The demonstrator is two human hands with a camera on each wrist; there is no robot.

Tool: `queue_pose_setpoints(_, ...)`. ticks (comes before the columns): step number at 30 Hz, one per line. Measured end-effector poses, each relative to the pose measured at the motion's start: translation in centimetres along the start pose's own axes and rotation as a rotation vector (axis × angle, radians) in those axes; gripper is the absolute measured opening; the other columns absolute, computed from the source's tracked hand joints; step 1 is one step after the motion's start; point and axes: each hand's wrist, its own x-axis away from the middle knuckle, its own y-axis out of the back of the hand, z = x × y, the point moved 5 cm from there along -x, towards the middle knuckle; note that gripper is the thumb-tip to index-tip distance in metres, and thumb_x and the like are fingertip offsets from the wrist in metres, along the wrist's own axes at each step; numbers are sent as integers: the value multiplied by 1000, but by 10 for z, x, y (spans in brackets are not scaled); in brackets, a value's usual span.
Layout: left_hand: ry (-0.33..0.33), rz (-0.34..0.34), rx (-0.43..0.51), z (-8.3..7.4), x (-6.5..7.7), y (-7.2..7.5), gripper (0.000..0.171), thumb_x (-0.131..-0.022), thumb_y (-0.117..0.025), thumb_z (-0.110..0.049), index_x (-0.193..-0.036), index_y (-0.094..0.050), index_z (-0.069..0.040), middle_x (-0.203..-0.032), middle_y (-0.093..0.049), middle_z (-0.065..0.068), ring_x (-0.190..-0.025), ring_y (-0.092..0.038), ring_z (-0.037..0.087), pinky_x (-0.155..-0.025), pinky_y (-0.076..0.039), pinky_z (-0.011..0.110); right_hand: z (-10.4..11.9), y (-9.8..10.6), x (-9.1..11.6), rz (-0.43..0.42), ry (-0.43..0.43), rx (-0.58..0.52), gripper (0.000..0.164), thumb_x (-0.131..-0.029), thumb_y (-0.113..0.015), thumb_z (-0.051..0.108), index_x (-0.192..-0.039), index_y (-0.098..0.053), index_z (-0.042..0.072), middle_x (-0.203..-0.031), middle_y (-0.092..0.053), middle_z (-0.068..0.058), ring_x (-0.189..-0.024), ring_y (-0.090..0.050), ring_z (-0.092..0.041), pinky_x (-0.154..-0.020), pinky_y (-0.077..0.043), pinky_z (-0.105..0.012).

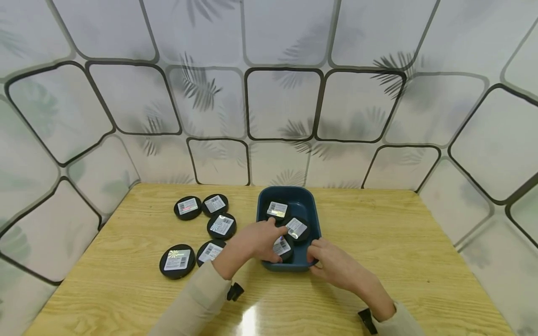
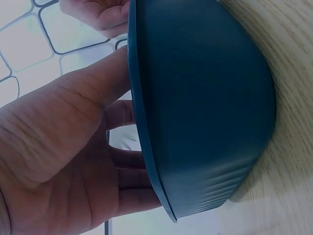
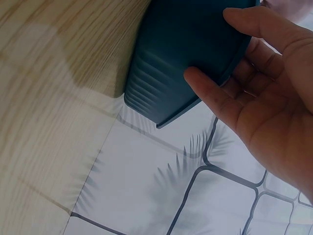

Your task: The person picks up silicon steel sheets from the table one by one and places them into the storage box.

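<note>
A dark blue plastic bin (image 1: 302, 268) on the wooden table holds several flat round black discs with white barcode labels. Reaching over its front left side, my left hand (image 1: 261, 239) has thumb and fingers around the nearest labelled disc (image 1: 282, 247) in the bin. In the left wrist view my left hand (image 2: 68, 137) dips past the rim, and the bin wall hides the disc. My right hand (image 1: 336, 265) grips the rim at the front right corner. The right wrist view shows its fingertips (image 3: 195, 78) against the bin's outer wall.
Left of the bin, several more black discs lie label up on the table, among them a front left disc (image 1: 177, 262) and a back left disc (image 1: 187, 207). My left forearm partly covers another disc (image 1: 208, 252). A patterned curtain (image 1: 277, 102) encloses the back and sides.
</note>
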Motion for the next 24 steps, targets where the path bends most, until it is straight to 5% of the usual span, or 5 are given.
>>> queue_pose_setpoints(24,-17,-28,40,2,3,-3,61,-79,-81,-47,-129,-61,-19,-113,-57,10,-94,-56,19,-79,-52,37,0,0,-1,10,-9,-9,23,-80,-76,3,-79,-57,16,-81,-50,9,-77,-45,-7,-67,-44,-25)
